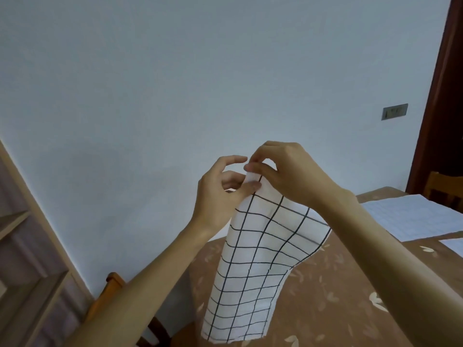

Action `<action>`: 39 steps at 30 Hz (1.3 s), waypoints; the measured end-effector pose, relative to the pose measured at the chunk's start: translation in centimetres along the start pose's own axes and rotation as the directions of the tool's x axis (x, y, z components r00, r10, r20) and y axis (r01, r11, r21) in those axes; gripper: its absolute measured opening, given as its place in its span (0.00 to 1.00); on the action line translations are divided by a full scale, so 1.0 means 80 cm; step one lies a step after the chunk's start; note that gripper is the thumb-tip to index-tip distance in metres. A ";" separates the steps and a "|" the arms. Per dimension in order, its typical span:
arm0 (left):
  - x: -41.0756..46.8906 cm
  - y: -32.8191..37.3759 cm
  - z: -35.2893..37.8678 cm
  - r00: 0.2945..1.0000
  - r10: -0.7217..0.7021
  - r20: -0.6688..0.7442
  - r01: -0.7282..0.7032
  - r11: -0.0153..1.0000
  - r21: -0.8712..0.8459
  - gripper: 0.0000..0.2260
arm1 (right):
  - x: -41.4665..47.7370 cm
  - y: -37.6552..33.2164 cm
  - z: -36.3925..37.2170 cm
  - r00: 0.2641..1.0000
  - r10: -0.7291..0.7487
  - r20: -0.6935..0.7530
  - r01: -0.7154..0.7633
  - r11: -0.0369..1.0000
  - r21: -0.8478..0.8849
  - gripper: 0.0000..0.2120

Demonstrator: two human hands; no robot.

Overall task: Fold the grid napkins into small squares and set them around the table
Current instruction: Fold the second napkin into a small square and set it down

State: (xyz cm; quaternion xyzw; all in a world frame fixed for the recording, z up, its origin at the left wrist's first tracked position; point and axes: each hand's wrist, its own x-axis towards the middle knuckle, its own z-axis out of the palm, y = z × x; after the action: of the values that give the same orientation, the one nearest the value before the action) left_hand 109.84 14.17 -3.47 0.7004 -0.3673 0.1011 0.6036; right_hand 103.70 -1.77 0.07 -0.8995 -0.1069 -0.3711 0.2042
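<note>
From the head view, both hands are up high in front of the wall, holding one grid napkin [253, 266] by its top. The left hand [220, 194] pinches the top edge, thumb pressed on the cloth. The right hand [283, 171] has its fingers [253, 167] shut on the same top edge, right beside the left. Held this way, the napkin hangs straight down over the brown table [338, 291], so it can fall flat and the corners can be matched (that looks like the start of a fold). More white cloth [406, 216] lies on the far right of the table, maybe other napkins; I cannot tell.
</note>
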 end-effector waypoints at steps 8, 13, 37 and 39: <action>-0.017 -0.021 -0.001 0.995 -0.081 0.056 0.084 0.995 -0.049 0.10 | 0.006 0.009 0.001 0.983 0.186 0.009 -0.185 0.970 0.160 0.05; -0.009 -0.022 -0.013 0.989 -0.116 0.095 0.125 0.987 -0.099 0.09 | 0.000 0.021 -0.020 0.914 0.257 0.314 -0.350 0.891 0.290 0.20; 0.022 -0.017 -0.063 0.978 -0.207 0.026 0.206 0.934 -0.293 0.12 | -0.065 0.043 0.031 0.864 0.466 0.188 -0.454 0.562 0.692 0.25; 0.019 -0.020 -0.069 0.982 -0.188 0.004 0.185 0.962 -0.199 0.09 | -0.061 0.037 0.030 0.877 0.454 0.156 -0.413 0.547 0.728 0.18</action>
State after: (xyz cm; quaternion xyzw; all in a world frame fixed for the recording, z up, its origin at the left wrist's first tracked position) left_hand 113.63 18.67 -2.39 0.6674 -0.3034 0.0122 0.6800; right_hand 102.81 -3.56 -5.79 -0.7246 -0.0183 -0.2552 0.6399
